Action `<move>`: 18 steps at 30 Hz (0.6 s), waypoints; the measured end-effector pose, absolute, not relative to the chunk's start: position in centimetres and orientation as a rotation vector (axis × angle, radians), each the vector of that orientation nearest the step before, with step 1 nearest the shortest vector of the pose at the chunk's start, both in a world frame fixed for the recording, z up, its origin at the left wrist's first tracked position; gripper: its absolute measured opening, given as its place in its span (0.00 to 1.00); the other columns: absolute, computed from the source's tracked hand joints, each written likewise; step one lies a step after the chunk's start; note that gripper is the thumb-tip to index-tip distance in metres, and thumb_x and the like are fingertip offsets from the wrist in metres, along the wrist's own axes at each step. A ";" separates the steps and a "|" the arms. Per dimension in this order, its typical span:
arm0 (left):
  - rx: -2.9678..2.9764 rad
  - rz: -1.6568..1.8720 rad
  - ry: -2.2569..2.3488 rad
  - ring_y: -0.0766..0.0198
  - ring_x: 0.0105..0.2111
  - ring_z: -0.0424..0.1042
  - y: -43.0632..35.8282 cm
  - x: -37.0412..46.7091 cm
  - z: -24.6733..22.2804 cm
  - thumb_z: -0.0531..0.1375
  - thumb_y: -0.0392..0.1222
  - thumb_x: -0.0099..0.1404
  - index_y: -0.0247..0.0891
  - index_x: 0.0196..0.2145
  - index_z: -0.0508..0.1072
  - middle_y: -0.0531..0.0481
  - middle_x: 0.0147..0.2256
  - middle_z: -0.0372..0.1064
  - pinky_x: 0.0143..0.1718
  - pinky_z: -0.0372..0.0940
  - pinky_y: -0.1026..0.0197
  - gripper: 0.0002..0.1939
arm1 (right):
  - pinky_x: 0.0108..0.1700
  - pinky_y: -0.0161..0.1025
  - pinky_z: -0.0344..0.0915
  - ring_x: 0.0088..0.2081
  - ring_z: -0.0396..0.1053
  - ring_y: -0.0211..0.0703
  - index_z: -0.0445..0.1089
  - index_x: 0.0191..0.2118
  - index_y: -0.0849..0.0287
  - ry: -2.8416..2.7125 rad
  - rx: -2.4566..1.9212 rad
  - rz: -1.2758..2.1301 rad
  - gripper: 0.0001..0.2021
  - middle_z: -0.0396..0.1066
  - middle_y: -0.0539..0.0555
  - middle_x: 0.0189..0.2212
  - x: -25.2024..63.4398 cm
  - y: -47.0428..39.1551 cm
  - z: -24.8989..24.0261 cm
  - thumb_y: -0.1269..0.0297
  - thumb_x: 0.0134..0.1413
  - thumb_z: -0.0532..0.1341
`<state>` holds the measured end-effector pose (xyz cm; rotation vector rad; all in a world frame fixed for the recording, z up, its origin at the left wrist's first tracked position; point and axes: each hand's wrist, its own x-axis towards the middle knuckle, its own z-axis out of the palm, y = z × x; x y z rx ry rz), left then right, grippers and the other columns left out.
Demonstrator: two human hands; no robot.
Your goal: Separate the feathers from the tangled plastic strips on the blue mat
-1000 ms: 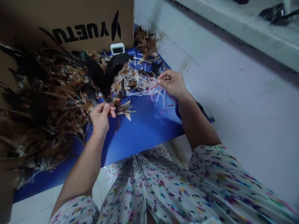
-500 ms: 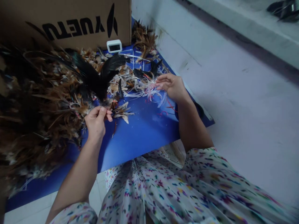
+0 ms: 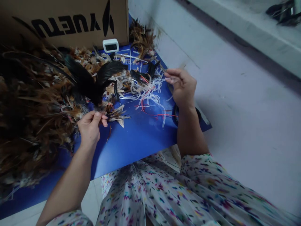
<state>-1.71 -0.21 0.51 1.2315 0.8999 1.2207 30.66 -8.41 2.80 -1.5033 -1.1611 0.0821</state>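
My left hand [image 3: 90, 125] is closed in a pinch at the base of a bunch of long black feathers [image 3: 88, 81], which fan upward and away from it. My right hand [image 3: 183, 84] pinches a thin clear plastic strip, raised at the right edge of a tangle of clear strips [image 3: 147, 91]. Red threads [image 3: 150, 113] lie at the near side of that tangle. Small brown and cream feathers [image 3: 118, 114] sit just right of my left hand. A black loop [image 3: 175, 114], perhaps a scissors handle, is partly hidden behind my right forearm.
A large heap of brown feathers [image 3: 30, 125] covers the left of the blue table [image 3: 131, 138]. A cardboard box [image 3: 70, 34] stands behind it, with a small white digital device [image 3: 110, 45] in front. More brown feathers [image 3: 141, 37] lie by the pale wall [image 3: 235, 94].
My right hand has moved right and away from the tangle, drawing a clear strip from it. My left hand keeps its pinch on the black feathers. The view has shifted slightly.
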 end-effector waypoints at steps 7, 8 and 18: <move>1.247 1.251 0.871 0.72 0.13 0.66 -0.1 -1.8 0.3 0.74 0.51 0.51 0.35 0.23 0.76 0.53 0.21 0.75 0.16 0.64 0.68 0.17 | 0.56 0.51 0.73 0.55 0.74 0.50 0.69 0.52 0.51 -1.068 -1.503 -0.130 0.16 0.74 0.58 0.48 30.4 -8.3 2.8 0.54 0.69 0.50; 1.241 1.253 0.861 0.72 0.13 0.67 0.0 -1.8 0.3 0.74 0.51 0.50 0.35 0.23 0.77 0.52 0.21 0.75 0.16 0.64 0.67 0.17 | 0.56 0.51 0.73 0.54 0.75 0.49 0.69 0.50 0.52 -1.028 -1.444 -0.150 0.13 0.74 0.58 0.47 30.4 -8.2 2.9 0.57 0.68 0.51; 1.170 1.299 0.891 0.71 0.12 0.65 0.2 -1.6 0.8 0.76 0.51 0.43 0.33 0.22 0.77 0.51 0.19 0.74 0.15 0.61 0.68 0.20 | 0.53 0.54 0.74 0.51 0.75 0.47 0.66 0.53 0.47 -0.939 -1.348 -0.342 0.16 0.72 0.54 0.48 31.7 -8.0 2.2 0.62 0.67 0.46</move>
